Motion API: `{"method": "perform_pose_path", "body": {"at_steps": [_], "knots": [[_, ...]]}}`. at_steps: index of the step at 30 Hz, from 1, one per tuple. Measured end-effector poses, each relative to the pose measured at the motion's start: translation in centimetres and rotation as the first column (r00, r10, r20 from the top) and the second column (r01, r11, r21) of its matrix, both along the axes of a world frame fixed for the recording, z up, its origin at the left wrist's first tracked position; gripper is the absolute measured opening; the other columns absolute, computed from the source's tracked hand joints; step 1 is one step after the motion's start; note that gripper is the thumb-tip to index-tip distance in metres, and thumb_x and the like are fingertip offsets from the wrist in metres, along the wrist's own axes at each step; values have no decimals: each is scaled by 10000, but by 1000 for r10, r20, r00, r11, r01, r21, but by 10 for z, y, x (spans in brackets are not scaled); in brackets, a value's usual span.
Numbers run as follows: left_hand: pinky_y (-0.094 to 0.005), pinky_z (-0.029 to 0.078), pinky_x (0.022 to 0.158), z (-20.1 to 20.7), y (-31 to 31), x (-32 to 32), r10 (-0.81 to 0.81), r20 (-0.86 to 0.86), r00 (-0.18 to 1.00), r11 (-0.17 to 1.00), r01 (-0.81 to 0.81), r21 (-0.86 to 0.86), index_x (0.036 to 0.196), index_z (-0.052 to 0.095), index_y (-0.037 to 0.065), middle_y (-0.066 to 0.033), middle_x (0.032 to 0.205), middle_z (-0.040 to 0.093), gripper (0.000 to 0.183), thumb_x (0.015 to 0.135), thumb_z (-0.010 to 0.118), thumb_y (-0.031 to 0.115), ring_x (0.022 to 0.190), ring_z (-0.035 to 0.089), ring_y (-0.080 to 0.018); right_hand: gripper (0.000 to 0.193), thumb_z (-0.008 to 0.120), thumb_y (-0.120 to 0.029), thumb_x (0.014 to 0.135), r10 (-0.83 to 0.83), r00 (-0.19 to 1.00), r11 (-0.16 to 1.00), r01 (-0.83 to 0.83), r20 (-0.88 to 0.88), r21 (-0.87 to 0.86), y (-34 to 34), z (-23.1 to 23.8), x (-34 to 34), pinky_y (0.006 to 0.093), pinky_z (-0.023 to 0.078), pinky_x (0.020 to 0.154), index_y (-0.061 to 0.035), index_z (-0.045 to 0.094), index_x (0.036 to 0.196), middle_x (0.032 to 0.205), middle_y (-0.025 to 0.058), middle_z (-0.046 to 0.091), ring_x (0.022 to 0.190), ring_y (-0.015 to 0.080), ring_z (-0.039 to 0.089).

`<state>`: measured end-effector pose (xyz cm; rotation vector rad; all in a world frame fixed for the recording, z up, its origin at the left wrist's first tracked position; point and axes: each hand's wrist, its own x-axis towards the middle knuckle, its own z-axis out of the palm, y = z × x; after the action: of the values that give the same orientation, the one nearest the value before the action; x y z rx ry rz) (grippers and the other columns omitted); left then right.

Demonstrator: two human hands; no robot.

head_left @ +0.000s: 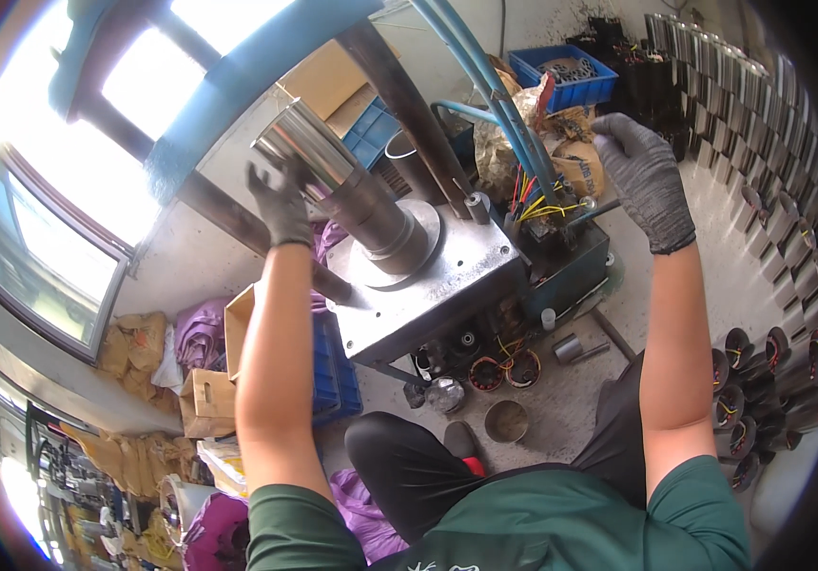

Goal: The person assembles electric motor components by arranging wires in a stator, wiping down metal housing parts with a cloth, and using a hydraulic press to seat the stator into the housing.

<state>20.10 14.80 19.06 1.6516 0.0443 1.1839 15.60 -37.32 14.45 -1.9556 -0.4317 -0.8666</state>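
Note:
A shiny metal cylinder (309,143) sits tilted in the view on top of a darker round post (371,214) of the press. My left hand (283,205), in a grey glove, is beside the cylinder's lower left side with its fingers apart; whether it touches the metal I cannot tell. My right hand (645,181), gloved likewise, is raised at the right with fingers stretched out and nothing in them. Close to its wrist a dark lever (594,212) sticks out from the valve with yellow and red wires (547,207). The post rises from a silver press table (447,285).
Steel columns (404,114) and a blue crossbeam (228,90) frame the press. Stacked metal tubes (742,105) line the right wall, wound stators (737,390) below them. Blue crates (566,76), stators (504,369) and a round tin (506,421) stand about on the floor.

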Motion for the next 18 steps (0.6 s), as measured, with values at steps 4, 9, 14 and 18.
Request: {"method": "perform_pose_path", "body": {"at_steps": [4, 9, 14, 18], "knots": [[-265, 512, 895, -129, -32, -39, -295, 10, 955, 946, 293, -141, 1455, 466, -35, -100, 1312, 585, 612, 925, 763, 43, 1119, 588, -123, 222, 693, -122, 953, 37, 999, 992, -38, -12, -120, -13, -12, -14, 381, 586, 874, -20, 701, 1150, 1073, 176, 748, 958, 308, 730], [-404, 426, 1125, -253, -53, -72, 118, -368, 922, 990, -140, -33, 1504, 458, -8, -174, 1464, 529, 701, 903, 805, 93, 1280, 549, -295, 328, 671, -64, 865, 13, 1000, 833, -5, 9, -553, -21, -5, -36, 468, 562, 853, -49, 685, 1193, 991, 170, 710, 937, 371, 694], [-390, 387, 1186, -236, -61, -70, 153, -371, 916, 986, -117, 118, 1518, 441, -8, -212, 1483, 529, 729, 882, 787, 81, 1386, 507, -314, 407, 684, -169, 828, 94, 945, 423, -323, -314, -846, -32, 2, -51, 502, 556, 914, -78, 680, 1225, 1100, 171, 705, 1010, 405, 681], [-412, 406, 1185, -224, -64, -76, 118, -398, 910, 992, -86, 96, 1518, 430, 5, -233, 1471, 523, 748, 860, 779, 78, 1383, 509, -370, 478, 658, -308, 864, -40, 754, 116, -649, -656, -752, -28, 0, -73, 478, 563, 957, -117, 683, 1301, 1222, 161, 719, 1072, 376, 699]]}}
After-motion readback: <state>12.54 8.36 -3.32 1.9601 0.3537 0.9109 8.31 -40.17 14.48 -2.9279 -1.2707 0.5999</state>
